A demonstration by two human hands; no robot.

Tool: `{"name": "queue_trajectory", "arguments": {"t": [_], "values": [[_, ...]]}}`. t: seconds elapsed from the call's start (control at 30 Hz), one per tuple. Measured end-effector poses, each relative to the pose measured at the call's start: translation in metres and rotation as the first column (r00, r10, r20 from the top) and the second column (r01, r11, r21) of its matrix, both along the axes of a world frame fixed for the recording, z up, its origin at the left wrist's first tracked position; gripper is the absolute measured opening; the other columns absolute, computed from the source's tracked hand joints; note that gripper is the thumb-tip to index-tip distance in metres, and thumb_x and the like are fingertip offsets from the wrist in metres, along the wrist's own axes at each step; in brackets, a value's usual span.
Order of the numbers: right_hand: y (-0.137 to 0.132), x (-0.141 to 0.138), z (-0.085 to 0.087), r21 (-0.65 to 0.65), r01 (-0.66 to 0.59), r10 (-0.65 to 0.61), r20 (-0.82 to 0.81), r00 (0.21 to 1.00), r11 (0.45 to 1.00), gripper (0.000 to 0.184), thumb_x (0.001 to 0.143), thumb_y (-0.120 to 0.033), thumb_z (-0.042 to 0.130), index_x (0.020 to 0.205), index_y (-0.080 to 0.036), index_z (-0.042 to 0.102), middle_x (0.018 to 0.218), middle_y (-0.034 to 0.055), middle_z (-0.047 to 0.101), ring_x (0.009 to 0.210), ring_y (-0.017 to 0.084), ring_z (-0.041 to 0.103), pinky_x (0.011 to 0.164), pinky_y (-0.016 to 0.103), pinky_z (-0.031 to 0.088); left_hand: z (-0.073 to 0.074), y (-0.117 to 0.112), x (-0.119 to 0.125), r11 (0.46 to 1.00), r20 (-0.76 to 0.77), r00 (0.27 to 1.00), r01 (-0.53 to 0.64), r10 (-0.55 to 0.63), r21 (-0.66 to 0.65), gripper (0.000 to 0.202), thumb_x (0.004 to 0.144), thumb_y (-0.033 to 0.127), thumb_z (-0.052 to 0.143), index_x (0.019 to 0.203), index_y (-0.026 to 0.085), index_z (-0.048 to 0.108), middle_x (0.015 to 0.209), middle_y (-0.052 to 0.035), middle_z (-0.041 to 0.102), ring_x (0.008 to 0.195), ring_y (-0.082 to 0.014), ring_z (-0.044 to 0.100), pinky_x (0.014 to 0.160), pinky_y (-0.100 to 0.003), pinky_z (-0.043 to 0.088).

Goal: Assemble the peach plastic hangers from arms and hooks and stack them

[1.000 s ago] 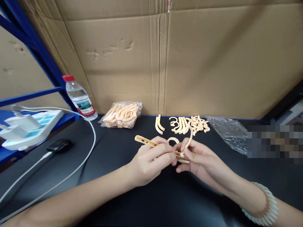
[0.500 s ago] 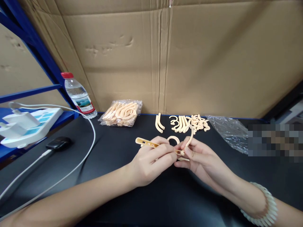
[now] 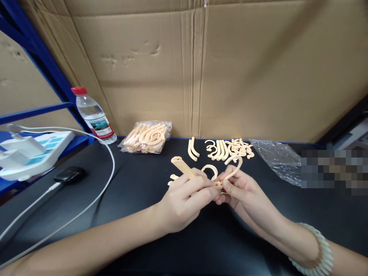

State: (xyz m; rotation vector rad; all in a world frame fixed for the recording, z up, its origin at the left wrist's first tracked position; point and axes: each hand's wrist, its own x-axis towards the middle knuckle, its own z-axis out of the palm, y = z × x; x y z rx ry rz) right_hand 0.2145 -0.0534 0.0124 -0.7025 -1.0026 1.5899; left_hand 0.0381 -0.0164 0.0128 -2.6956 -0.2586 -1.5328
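My left hand [image 3: 186,199] is closed around a flat beige plastic arm [image 3: 183,167], whose rounded end sticks up past the fingers. Between finger and thumb, my right hand [image 3: 241,188] pinches a beige plastic hook [image 3: 238,165] with its curve pointing up. The near ends of the two pieces meet between my fingertips; the fingers partly cover the joint, so I cannot tell how far they fit together. Just behind my hands a curved beige piece [image 3: 211,168] lies on the table, and small beige pieces [image 3: 173,177] are partly hidden by my left hand.
Along the back of the black table [image 3: 138,245] are two curved strips [image 3: 193,149], a pile of beige parts [image 3: 238,147], a filled plastic bag [image 3: 146,137] and a clear bag [image 3: 277,161]. A water bottle [image 3: 93,115], white cable [image 3: 113,168] and power strip [image 3: 37,155] are left.
The flat arm has tilted more steeply and turned in my left hand. The hook has rotated so its curve shows more, and its end now sits against the arm's end.
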Motion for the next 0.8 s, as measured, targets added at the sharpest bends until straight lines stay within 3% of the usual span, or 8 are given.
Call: {"name": "queue_trajectory", "arguments": {"t": [0.27, 0.43, 0.53, 0.67, 0.8], "values": [[0.000, 0.000, 0.002, -0.057, 0.052, -0.052, 0.003, 0.999, 0.997, 0.018, 0.080, -0.032, 0.076, 0.080, -0.019, 0.064, 0.087, 0.0042, 0.071, 0.079, 0.016, 0.069, 0.072, 0.029, 0.058, 0.001, 0.003, 0.002, 0.978, 0.061, 0.996, -0.044, 0.058, -0.203, 0.021, 0.086, -0.001, 0.053, 0.092, 0.015, 0.064, 0.078, -0.0035, 0.067, 0.072, -0.0145, 0.061, 0.066, -0.028, 0.051], [0.002, 0.000, -0.001, 0.036, 0.134, -0.138, 0.133, 0.981, 0.990, 0.022, 0.077, -0.036, 0.078, 0.081, -0.019, 0.066, 0.092, 0.0058, 0.069, 0.086, 0.020, 0.068, 0.068, 0.032, 0.059, 0.006, 0.005, 0.001, 0.943, 0.049, 0.995, -0.067, 0.088, -0.326, 0.015, 0.090, 0.005, 0.054, 0.088, 0.017, 0.063, 0.079, -0.0024, 0.066, 0.073, -0.0134, 0.062, 0.068, -0.027, 0.052], [0.006, 0.001, -0.002, 0.096, 0.216, -0.233, 0.223, 0.947, 0.972, 0.024, 0.070, -0.035, 0.083, 0.077, -0.018, 0.066, 0.083, 0.0031, 0.067, 0.072, 0.016, 0.065, 0.059, 0.029, 0.058, 0.004, 0.007, 0.001, 0.942, 0.083, 0.986, -0.111, 0.144, -0.317, 0.017, 0.086, 0.010, 0.064, 0.100, 0.019, 0.059, 0.093, -0.0044, 0.063, 0.084, -0.0155, 0.063, 0.072, -0.027, 0.056], [0.006, 0.000, -0.001, 0.140, 0.289, -0.317, 0.260, 0.912, 0.947, 0.023, 0.069, -0.033, 0.083, 0.077, -0.019, 0.068, 0.079, 0.0018, 0.065, 0.062, 0.012, 0.057, 0.049, 0.023, 0.051, -0.005, 0.010, 0.001, 0.964, 0.273, 0.953, -0.057, 0.130, -0.260, 0.057, 0.076, 0.008, 0.076, 0.122, 0.025, 0.047, 0.124, -0.0084, 0.044, 0.088, -0.0147, 0.063, 0.074, -0.033, 0.063], [0.002, -0.003, -0.002, 0.136, 0.316, -0.337, 0.191, 0.922, 0.939, 0.020, 0.071, -0.032, 0.082, 0.078, -0.020, 0.068, 0.080, 0.0011, 0.065, 0.066, 0.012, 0.057, 0.051, 0.022, 0.049, -0.007, 0.008, 0.003, 0.994, 0.358, 0.930, -0.060, 0.088, -0.089, 0.066, 0.070, -0.001, 0.077, 0.119, 0.028, 0.044, 0.133, -0.0070, 0.037, 0.108, -0.0213, 0.060, 0.080, -0.041, 0.065]]}}
